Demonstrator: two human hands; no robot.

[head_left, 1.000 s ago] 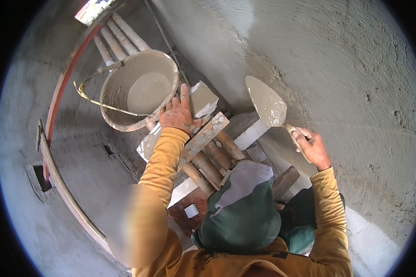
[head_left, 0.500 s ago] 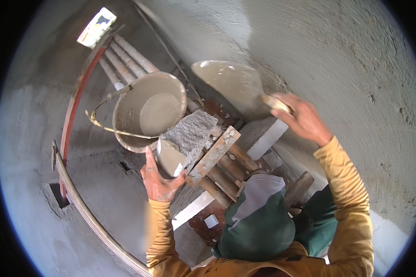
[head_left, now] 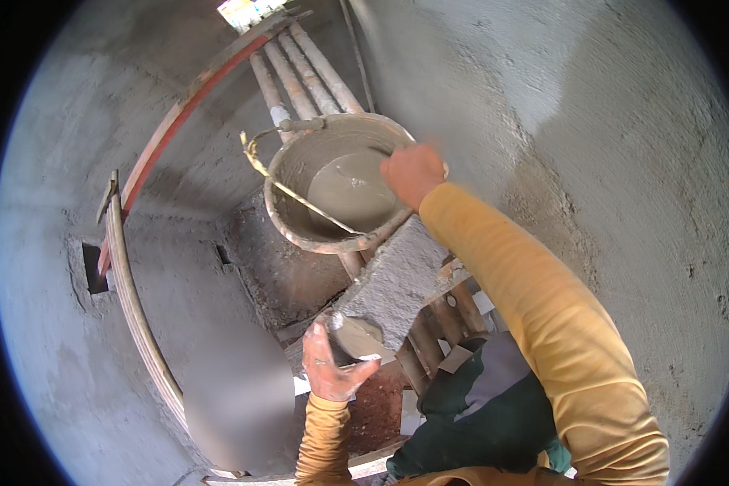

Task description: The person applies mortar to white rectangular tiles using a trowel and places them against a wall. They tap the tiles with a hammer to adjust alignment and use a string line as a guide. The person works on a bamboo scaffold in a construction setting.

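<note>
My right hand [head_left: 413, 174] reaches over the right rim of a mortar-caked bucket [head_left: 290, 227], closed around the handle of a trowel. Most of the trowel is hidden by the hand and the bucket. Wet grey mortar [head_left: 350, 190] lies inside, and a yellow cord handle [head_left: 308, 202] hangs across the opening. Lower down, my left hand [head_left: 332, 368] grips the edge of a mortar-smeared plate [head_left: 360, 336], thumb and fingers spread around it. Against the plate's far side sits a rough grey slab [head_left: 401, 279]; whether the two are joined, I cannot tell.
Bamboo-like poles [head_left: 300, 77] run beneath the bucket, with more poles [head_left: 449, 312] by my green-trousered knee [head_left: 494, 405]. A plastered wall [head_left: 624, 202] rises on the right. A red-edged strip [head_left: 166, 134] and a wooden pole [head_left: 134, 283] stand at left.
My right hand has swung leftward with the trowel from near the wall to the bucket. The view has shifted, so the bucket appears farther right. My left hand still holds the plate.
</note>
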